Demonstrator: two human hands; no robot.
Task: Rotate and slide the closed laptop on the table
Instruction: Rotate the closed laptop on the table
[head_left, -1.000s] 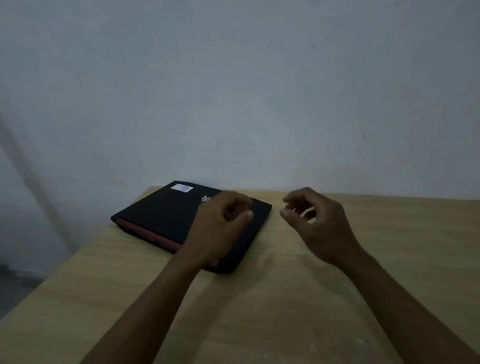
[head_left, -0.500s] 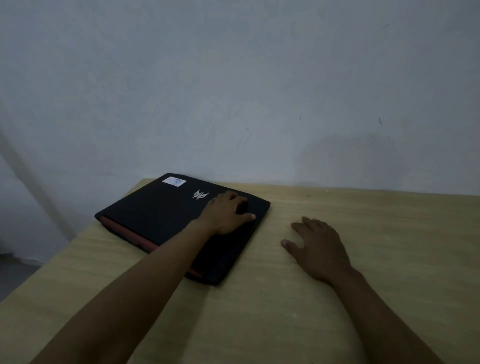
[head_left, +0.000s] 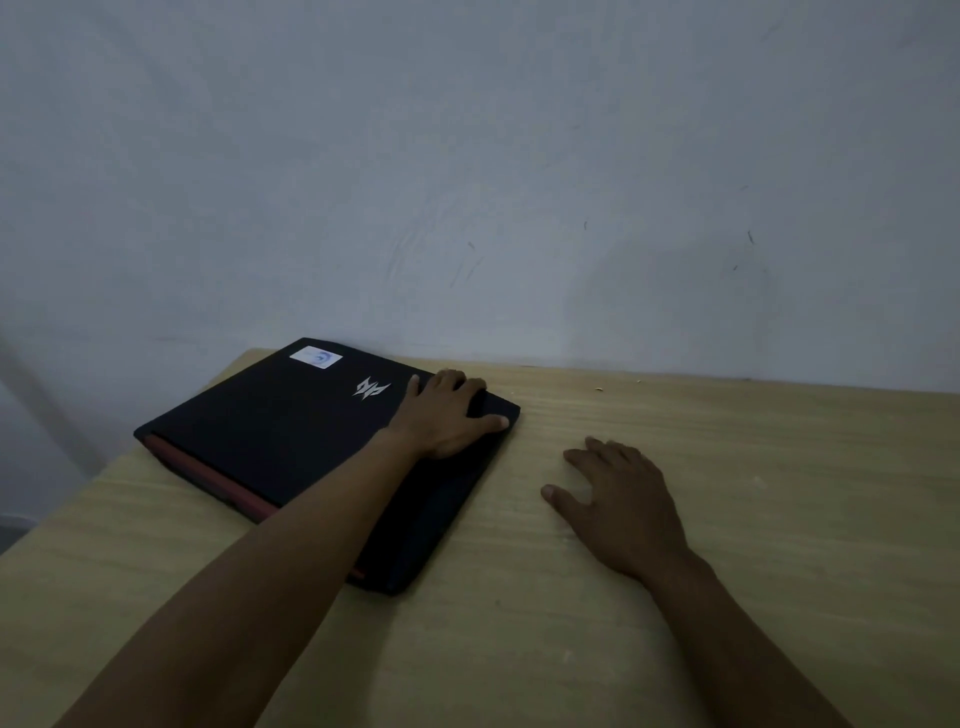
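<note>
The closed black laptop (head_left: 270, 426) lies at an angle on the far left part of the wooden table (head_left: 753, 545). Its lid carries a silver logo and a white sticker, and a red strip runs along its near left side. My left hand (head_left: 447, 415) lies on the laptop's far right corner, fingers curled over the far edge and thumb stretched along the lid beside the right edge. My forearm covers part of the lid. To the right of the laptop, my right hand (head_left: 623, 504) rests flat on the table with fingers spread, holding nothing and not touching the laptop.
A pale wall (head_left: 519, 182) rises directly behind the table's far edge, close to the laptop's far corner. The table's left edge runs diagonally just beyond the laptop. A few small crumbs lie near the far edge.
Both hands hovered with curled fingers a second ago. Since then my left hand has come down on the laptop's far right corner and my right hand has settled flat on the table.
</note>
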